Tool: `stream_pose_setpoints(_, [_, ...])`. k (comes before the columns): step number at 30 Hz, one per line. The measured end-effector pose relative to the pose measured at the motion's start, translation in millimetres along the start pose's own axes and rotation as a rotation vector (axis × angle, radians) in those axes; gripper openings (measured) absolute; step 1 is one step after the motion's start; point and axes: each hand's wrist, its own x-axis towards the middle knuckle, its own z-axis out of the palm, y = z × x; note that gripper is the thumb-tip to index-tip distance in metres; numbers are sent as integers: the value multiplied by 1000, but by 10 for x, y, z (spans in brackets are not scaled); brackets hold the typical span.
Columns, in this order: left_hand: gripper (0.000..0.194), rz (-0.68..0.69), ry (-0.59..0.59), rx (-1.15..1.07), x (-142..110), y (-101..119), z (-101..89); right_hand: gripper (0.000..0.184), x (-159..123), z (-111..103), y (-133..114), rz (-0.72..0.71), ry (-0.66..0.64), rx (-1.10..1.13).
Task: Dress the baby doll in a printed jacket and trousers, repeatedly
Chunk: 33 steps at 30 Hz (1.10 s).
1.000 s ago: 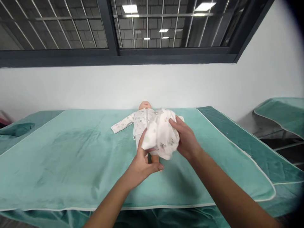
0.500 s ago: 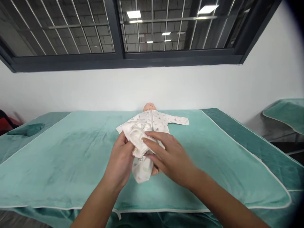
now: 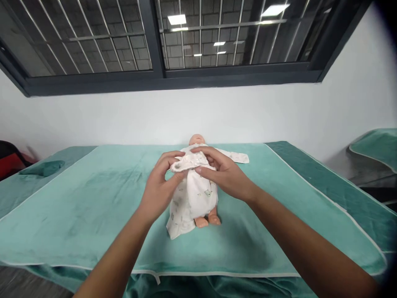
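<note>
Left grip (image 3: 161, 184) and right grip (image 3: 225, 171) are nearly closed, pinching the gathered band of the printed garment (image 3: 201, 192), probably so I keep it spread evenly. It hangs in front of the doll (image 3: 197, 140), whose feet (image 3: 214, 218) show below. Green blanket (image 3: 93, 207) gives me wide room on both sides of the doll; behind its head, the wall (image 3: 198, 111) leaves little.

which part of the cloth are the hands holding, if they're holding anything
Both the left hand and the right hand hold the white printed garment by its gathered upper edge; the rest hangs below.
</note>
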Motion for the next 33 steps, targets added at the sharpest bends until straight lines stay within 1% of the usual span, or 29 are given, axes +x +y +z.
stream_pose_setpoints(2, [14, -73, 66, -129, 28, 37, -35, 18, -10, -54, -19, 2, 30, -104])
stream_pose_setpoints(3, [16, -115, 82, -179, 35, 62, -44, 17, -14, -80, -30, -6, 49, -151])
stream_pose_setpoints(5, [21, -193, 77, -256, 35, 127, -43, 23, -21, -125, -57, -42, 72, -169])
stream_pose_setpoints(7, [22, -249, 62, -328, 19, 206, -30, 25, -33, -158, -94, -55, 62, -61])
stream_pose_setpoints(9, [23, -285, 87, -396, -8, 287, -27, 28, -56, -179, -138, -1, 22, 91])
stream_pose_setpoints(11, [23, -287, 141, -428, -38, 358, -47, 32, -82, -193, -182, 69, 16, 186])
stream_pose_setpoints(13, [23, -252, 187, -387, -57, 408, -84, 34, -97, -198, -217, 99, 68, 237])
stream_pose_setpoints(15, [20, -166, 232, -247, -64, 439, -111, 31, -82, -187, -234, 118, 124, 286])
stream_pose_setpoints(17, [20, 17, 267, 5, -70, 457, -105, 28, -38, -148, -221, 166, 133, 361])
stream_pose_setpoints(18, [26, 134, 261, 152, -78, 459, -85, 28, -9, -116, -203, 199, 126, 408])
stream_pose_setpoints(19, [33, 250, 218, 297, -93, 452, -53, 28, 19, -75, -178, 230, 120, 455])
stream_pose_setpoints(20, [39, 347, 133, 426, -117, 433, -13, 28, 43, -28, -147, 257, 115, 498])
stream_pose_setpoints(21, [42, 407, 21, 528, -146, 399, 33, 29, 60, 25, -112, 276, 113, 532])
stream_pose_setpoints(22, [41, 426, -91, 602, -181, 350, 80, 30, 68, 79, -76, 287, 114, 555])
stream_pose_setpoints(23, [37, 409, -182, 654, -217, 286, 123, 31, 65, 133, -39, 293, 111, 565])
stream_pose_setpoints(24, [32, 366, -243, 686, -251, 214, 157, 30, 53, 182, -4, 294, 102, 557])
stream_pose_setpoints(25, [26, 304, -273, 705, -279, 138, 179, 29, 32, 223, 31, 286, 96, 523])
stream_pose_setpoints(27, [12, 156, -285, 725, -307, 8, 183, 24, -25, 274, 99, 232, 91, 367])
stream_pose_setpoints(28, [8, 86, -286, 734, -305, -32, 166, 24, -56, 282, 134, 186, 83, 258])
stream_pose_setpoints(29, [8, 29, -287, 737, -293, -53, 140, 28, -84, 281, 170, 132, 63, 152])
stream_pose_setpoints(31, [12, -22, -266, 706, -249, -33, 74, 35, -128, 256, 240, 43, -24, 3])
stream_pose_setpoints(33, [11, -21, -243, 599, -198, 47, 3, 33, -151, 217, 294, 18, -125, -66])
